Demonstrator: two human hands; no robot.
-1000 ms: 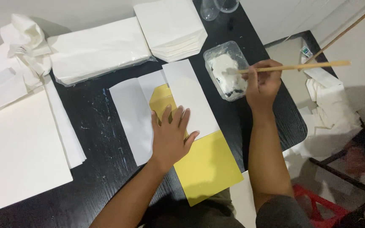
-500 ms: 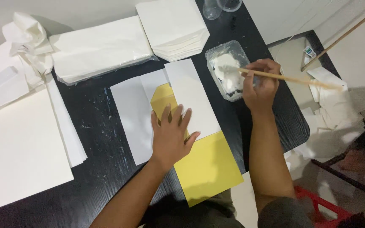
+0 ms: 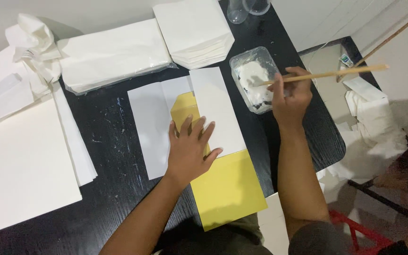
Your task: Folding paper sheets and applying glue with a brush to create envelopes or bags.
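One white paper sheet (image 3: 213, 113), partly folded over a long yellow template (image 3: 227, 189), is being pinned flat at the middle of the black table (image 3: 109, 137) by the spread left hand (image 3: 190, 148). A thin wooden stick (image 3: 327, 74), now swung level, is being pinched in the right hand (image 3: 291, 94), its tip dipping into the clear tub of white paste (image 3: 253, 85); more paste is apparently being loaded.

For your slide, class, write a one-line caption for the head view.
Left hand presses white paper over a yellow template; right hand dips a stick into a paste tub.
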